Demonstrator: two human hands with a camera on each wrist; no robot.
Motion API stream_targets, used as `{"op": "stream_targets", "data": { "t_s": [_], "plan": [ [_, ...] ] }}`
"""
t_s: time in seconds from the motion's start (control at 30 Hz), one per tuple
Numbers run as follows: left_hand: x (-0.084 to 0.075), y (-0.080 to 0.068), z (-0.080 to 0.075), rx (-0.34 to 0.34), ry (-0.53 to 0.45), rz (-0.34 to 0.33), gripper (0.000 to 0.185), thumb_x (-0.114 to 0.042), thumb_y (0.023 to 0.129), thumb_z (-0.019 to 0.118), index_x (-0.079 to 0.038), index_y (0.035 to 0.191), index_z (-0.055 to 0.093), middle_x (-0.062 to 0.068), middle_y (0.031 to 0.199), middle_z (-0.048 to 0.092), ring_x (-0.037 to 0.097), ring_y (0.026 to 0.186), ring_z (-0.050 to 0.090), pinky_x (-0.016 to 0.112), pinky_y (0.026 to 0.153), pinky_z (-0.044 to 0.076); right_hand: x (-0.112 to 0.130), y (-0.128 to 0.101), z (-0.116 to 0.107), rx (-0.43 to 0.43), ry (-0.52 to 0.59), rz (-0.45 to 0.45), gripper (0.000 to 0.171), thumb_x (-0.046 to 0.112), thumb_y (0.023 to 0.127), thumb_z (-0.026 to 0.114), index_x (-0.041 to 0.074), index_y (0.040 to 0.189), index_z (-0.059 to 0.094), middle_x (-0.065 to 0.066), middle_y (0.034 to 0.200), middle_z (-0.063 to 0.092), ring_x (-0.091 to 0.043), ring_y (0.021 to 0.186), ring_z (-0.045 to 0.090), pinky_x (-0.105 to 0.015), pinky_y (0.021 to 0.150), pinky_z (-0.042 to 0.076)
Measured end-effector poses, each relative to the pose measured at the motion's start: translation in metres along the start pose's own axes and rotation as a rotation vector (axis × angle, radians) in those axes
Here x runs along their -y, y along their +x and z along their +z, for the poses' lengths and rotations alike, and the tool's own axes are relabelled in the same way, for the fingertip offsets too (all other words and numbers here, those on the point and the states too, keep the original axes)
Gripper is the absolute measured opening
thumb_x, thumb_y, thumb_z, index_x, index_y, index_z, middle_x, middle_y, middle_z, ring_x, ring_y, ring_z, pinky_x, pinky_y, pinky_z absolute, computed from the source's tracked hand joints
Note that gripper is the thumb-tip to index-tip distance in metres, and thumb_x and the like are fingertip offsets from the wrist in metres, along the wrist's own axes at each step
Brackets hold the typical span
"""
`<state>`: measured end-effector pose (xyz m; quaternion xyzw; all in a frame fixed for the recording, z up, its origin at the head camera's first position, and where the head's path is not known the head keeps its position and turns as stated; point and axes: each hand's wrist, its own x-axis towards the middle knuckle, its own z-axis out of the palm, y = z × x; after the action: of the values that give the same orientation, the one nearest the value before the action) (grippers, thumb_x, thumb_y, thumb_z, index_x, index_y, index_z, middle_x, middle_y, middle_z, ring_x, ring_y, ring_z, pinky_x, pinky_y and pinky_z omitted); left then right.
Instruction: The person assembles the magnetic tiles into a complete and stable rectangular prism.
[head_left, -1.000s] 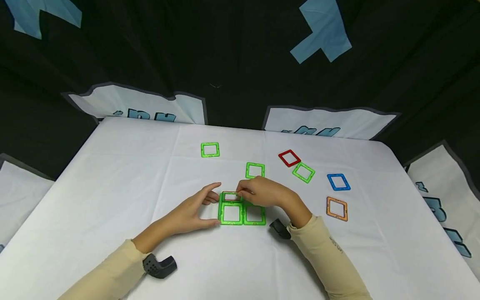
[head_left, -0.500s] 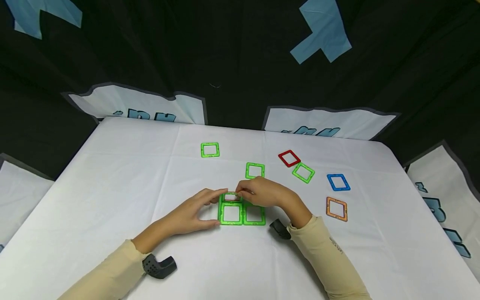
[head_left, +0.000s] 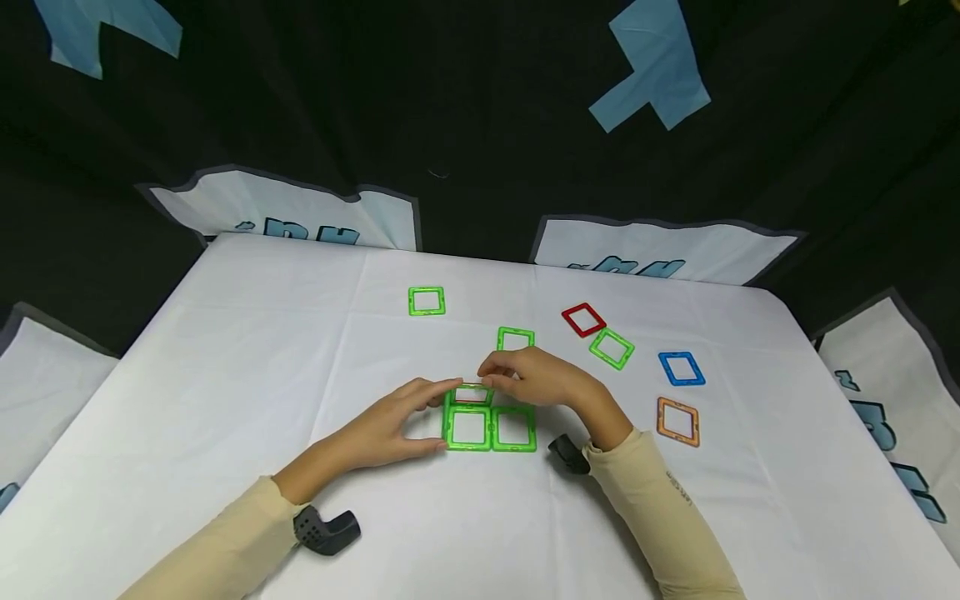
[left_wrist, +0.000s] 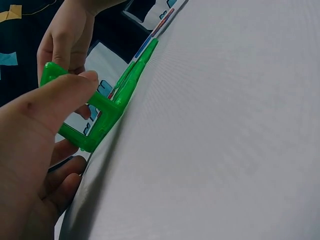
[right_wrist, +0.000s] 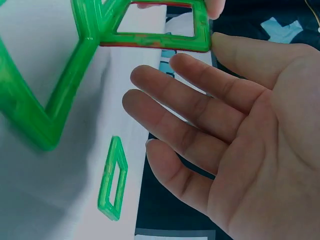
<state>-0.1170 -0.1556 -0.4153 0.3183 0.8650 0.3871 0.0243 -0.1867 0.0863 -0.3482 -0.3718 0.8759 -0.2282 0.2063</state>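
Observation:
Two green square magnetic tiles lie flat side by side, a left tile point(head_left: 469, 447) and a right tile point(head_left: 514, 447). A green tile point(head_left: 447, 421) stands along the left edge. At the back of the left one stands another green tile point(right_wrist: 155, 39) with a red edge showing along it. My left hand point(head_left: 378, 429) spans the left side tile, thumb at the front and forefinger at the back corner; in the left wrist view the thumb lies over the green frame. My right hand point(head_left: 547, 379) has thumb and forefinger tips at the red-edged tile's right corner, other fingers loosely extended.
Behind lie a green tile point(head_left: 427, 312) and another green tile point(head_left: 516, 331) partly covered by my right hand. To the right are a red tile point(head_left: 595, 314), a green tile point(head_left: 605, 359), a blue tile point(head_left: 687, 382) and an orange tile point(head_left: 661, 414) on the white tabletop point(head_left: 247, 358).
My left forefinger has come in onto the back corner of the upright tiles. My right hand has drawn slightly back and up, uncovering more of the right flat tile. The view has shifted slightly.

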Motion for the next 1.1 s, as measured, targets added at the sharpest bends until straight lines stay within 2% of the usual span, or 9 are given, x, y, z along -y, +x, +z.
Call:
{"op": "stream_targets", "data": {
  "t_s": [0.2,0.3,0.4,0.57,0.77,0.97,1.1],
  "plan": [
    [0.0,0.0,0.001,0.005,-0.006,-0.003,0.072,-0.037,0.079,0.07,-0.031,0.14,0.033,-0.008,0.119,0.05,0.009,0.11,0.051,0.036,0.093,0.046,-0.011,0.008,-0.006,-0.035,0.018,-0.002,0.029,0.026,0.094,0.05,0.008,0.113,0.061,-0.001,0.105,0.064,-0.014,0.092,0.057,-0.03,0.083,0.048],
    [0.0,0.001,0.002,0.014,-0.009,-0.003,0.072,-0.038,0.079,0.07,-0.031,0.14,0.033,-0.009,0.119,0.05,0.008,0.11,0.05,0.036,0.094,0.045,-0.018,0.022,-0.009,-0.047,-0.004,0.011,0.029,0.024,0.093,0.051,0.006,0.115,0.059,-0.005,0.106,0.064,-0.016,0.092,0.057,-0.031,0.083,0.049],
    [0.0,0.002,0.002,0.019,-0.007,-0.005,0.072,-0.039,0.079,0.069,-0.034,0.14,0.032,-0.01,0.119,0.049,0.007,0.11,0.049,0.035,0.094,0.045,-0.021,0.042,-0.013,-0.042,-0.07,0.03,0.033,0.024,0.093,0.052,0.006,0.121,0.055,-0.009,0.114,0.062,-0.021,0.103,0.057,-0.035,0.09,0.048],
    [-0.001,-0.001,0.0,0.009,0.008,0.001,0.072,-0.039,0.079,0.069,-0.031,0.14,0.033,-0.008,0.118,0.05,0.008,0.109,0.05,0.035,0.093,0.046,-0.019,0.077,-0.019,-0.059,-0.192,0.08,0.046,0.029,0.091,0.055,0.009,0.131,0.047,-0.01,0.134,0.048,-0.024,0.125,0.044,-0.041,0.105,0.036],
    [-0.002,-0.003,-0.001,0.02,0.011,-0.01,0.072,-0.04,0.079,0.068,-0.03,0.14,0.033,-0.009,0.118,0.05,0.008,0.11,0.05,0.035,0.094,0.045,-0.017,0.108,-0.023,-0.094,-0.282,0.111,0.059,0.035,0.089,0.058,0.015,0.14,0.036,-0.007,0.146,0.033,-0.023,0.134,0.032,-0.044,0.109,0.029],
    [-0.003,-0.002,-0.001,0.015,0.012,-0.006,0.071,-0.039,0.079,0.069,-0.03,0.14,0.033,-0.008,0.118,0.05,0.008,0.11,0.05,0.035,0.094,0.045,-0.015,0.131,-0.019,-0.032,-0.36,0.137,0.07,0.041,0.087,0.058,0.022,0.145,0.024,-0.002,0.152,0.019,-0.021,0.14,0.018,-0.051,0.111,0.021],
    [-0.002,-0.001,0.0,0.015,0.008,-0.011,0.071,-0.038,0.079,0.069,-0.031,0.14,0.033,-0.008,0.117,0.05,0.008,0.109,0.05,0.035,0.093,0.046,-0.015,0.142,-0.015,0.03,-0.396,0.165,0.07,0.044,0.088,0.054,0.023,0.146,0.021,-0.001,0.151,0.023,-0.021,0.14,0.017,-0.048,0.112,0.019]
  ]
}}
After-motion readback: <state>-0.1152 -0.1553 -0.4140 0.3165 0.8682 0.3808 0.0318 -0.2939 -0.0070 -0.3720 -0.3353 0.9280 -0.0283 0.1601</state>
